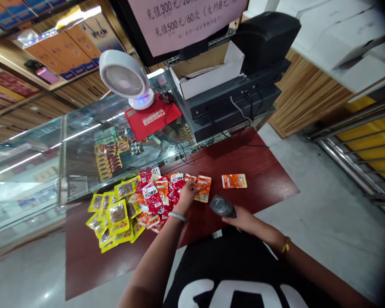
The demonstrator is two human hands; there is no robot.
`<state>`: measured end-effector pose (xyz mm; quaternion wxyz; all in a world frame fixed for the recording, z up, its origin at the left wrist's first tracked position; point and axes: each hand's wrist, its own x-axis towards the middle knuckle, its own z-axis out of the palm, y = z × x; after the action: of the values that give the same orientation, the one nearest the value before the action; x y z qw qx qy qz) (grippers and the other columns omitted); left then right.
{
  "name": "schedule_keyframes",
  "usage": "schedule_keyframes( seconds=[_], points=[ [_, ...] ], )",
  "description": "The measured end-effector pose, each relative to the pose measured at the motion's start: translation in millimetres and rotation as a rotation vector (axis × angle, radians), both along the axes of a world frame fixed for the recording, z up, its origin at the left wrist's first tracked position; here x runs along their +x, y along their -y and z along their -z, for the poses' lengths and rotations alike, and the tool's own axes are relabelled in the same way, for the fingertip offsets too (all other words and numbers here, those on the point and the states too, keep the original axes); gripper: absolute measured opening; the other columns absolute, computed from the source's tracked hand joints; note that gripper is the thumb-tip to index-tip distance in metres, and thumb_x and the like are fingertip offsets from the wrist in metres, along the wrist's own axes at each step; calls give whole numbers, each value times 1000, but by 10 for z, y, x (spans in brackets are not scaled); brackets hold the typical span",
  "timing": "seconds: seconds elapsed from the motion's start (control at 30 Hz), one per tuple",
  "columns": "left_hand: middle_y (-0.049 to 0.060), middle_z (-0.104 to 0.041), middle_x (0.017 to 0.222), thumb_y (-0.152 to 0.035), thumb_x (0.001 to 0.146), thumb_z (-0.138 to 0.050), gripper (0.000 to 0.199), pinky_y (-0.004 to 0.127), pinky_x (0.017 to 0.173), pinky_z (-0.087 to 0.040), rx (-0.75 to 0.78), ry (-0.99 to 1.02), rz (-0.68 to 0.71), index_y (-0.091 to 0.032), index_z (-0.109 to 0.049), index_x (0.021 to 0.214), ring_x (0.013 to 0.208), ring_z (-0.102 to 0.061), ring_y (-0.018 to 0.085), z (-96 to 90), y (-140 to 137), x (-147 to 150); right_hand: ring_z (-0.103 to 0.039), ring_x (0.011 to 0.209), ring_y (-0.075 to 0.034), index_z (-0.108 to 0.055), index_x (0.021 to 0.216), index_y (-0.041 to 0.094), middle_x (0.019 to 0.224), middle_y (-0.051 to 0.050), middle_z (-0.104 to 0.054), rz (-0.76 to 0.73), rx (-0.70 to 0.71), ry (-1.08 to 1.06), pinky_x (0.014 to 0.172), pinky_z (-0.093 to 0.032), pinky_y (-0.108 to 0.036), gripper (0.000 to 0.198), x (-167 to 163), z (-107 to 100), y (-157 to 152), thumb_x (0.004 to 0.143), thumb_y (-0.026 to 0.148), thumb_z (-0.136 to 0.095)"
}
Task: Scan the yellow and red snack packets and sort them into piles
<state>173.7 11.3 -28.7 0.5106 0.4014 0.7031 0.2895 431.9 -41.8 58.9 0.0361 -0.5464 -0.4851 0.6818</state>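
While right hand (244,219) grips scanner (222,206), pointing leftward, axis slanting, left hand (188,193) touches packet (205,188), grip unclear.

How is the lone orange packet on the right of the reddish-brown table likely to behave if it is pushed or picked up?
The orange packet would probably slide rather than roll, as it lies flat on the smooth-looking table. It is likely light and somewhat floppy, since it looks like a thin pouch. Its glossy surface suggests it may be slippery.
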Motion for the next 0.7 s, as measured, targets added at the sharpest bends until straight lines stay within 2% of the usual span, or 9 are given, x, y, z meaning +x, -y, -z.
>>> schedule_keyframes(
  seconds=[0.1, 0.17, 0.23, 0.3, 0.4, 0.47, 0.53, 0.6, 0.7],
  points=[
    [-3, -59, 68, -32, 74, -72, 23, 24, 65, -45, -56, -178, 52, -19, -57, 85, 65, -58, 13, -172, 80, -166, -64, 54, -16, -66, 117, 16, 71, -1, -73, 34, 47, -89, 51, -50, -25, 49, -49, -26, -20, 74, 38, -77],
    [1, -64, 78, -30, 80, -67, 19, 28, 73, -47, -54, -422, 94, -20, -59, 93, 76, -62, 17, -332, 137, -322, -70, 74, -22, -67, 118, 17, 87, -5, -76, 61, 99, -127, 65, -56, -30, 53, -62, -45, -36, 71, 38, -79],
    [8, -66, 93, -30, 83, -63, 23, 36, 85, -47, 26, -732, 111, -18, -59, 103, 93, -62, 24, -484, 158, -438, -71, 87, -26, -68, 118, 18, 95, -7, -77, 73, 122, -122, 74, -57, -34, 54, -46, -48, -45, 70, 38, -80],
    [14, -64, 108, -31, 85, -62, 32, 43, 95, -43, 138, -951, 146, -16, -59, 112, 108, -57, 30, -584, 111, -427, -71, 89, -27, -68, 117, 18, 97, -7, -77, 80, 121, -93, 76, -57, -34, 51, 1, -23, -37, 71, 38, -79],
    [13, -63, 114, -29, 85, -62, 33, 42, 100, -41, 207, -919, 357, -18, -60, 117, 112, -55, 29, -600, -87, -75, -70, 83, -24, -68, 117, 18, 98, -7, -76, 94, 125, -62, 72, -56, -31, 50, 115, 46, 9, 72, 38, -78],
    [10, -64, 113, -28, 84, -64, 32, 38, 100, -41, 226, -777, 542, -22, -62, 116, 110, -55, 26, -543, -265, 327, -67, 66, -19, -66, 119, 18, 90, -5, -76, 92, 80, -37, 59, -53, -27, 52, 200, 91, 52, 73, 40, -76],
    [10, -62, 119, -27, 83, -67, 38, 37, 102, -40, 262, -695, 674, -22, -62, 120, 113, -53, 24, -467, -432, 758, -57, 46, -13, -61, 123, 17, 76, -1, -72, 90, 2, -12, 44, -44, -24, 55, 274, 126, 96, 75, 43, -74],
    [11, -59, 126, -28, 82, -69, 49, 37, 102, -39, 285, -684, 752, -21, -58, 128, 116, -51, 25, -396, -561, 1129, -47, 37, -10, -59, 123, 16, 66, 2, -67, 99, -46, -16, 38, -37, -21, 57, 331, 159, 136, 77, 45, -72],
    [13, -55, 131, -32, 80, -71, 48, 42, 100, -40, 271, -739, 812, -19, -59, 124, 119, -48, 28, -318, -659, 1457, -47, 36, -9, -58, 119, 15, 61, 4, -64, 134, -48, -30, 38, -37, -21, 55, 387, 214, 183, 76, 47, -73]
  ],
)
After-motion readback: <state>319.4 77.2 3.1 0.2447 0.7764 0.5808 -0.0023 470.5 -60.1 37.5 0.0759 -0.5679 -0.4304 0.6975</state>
